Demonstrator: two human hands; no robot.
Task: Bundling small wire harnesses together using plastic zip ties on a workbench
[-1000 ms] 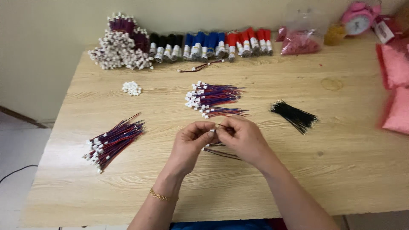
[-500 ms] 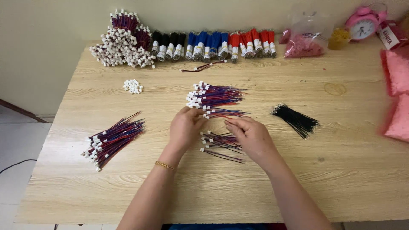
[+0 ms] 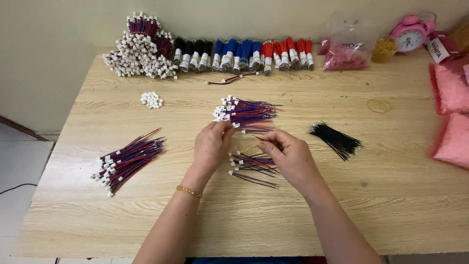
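My left hand point(image 3: 212, 146) reaches forward, its fingertips closed on the white connector end of a red-and-blue wire at the near edge of the middle wire pile point(image 3: 246, 112). My right hand point(image 3: 289, 155) pinches the thin free end of a wire just below that pile. A small loose batch of the same wires point(image 3: 251, 166) lies on the wooden table point(image 3: 371, 210) between my hands. A gold bracelet sits on my left wrist.
A larger bundle of red-and-blue wires point(image 3: 128, 159) lies at the left and black wires point(image 3: 337, 140) at the right. Loose white connectors point(image 3: 151, 99) sit left of centre. Wire bundles point(image 3: 234, 54), a pink clock point(image 3: 410, 34) and pink bags point(image 3: 452, 88) line the back and right edge.
My hands held wires together a second ago, then dropped to the small batch. Now both have moved forward to the middle pile.
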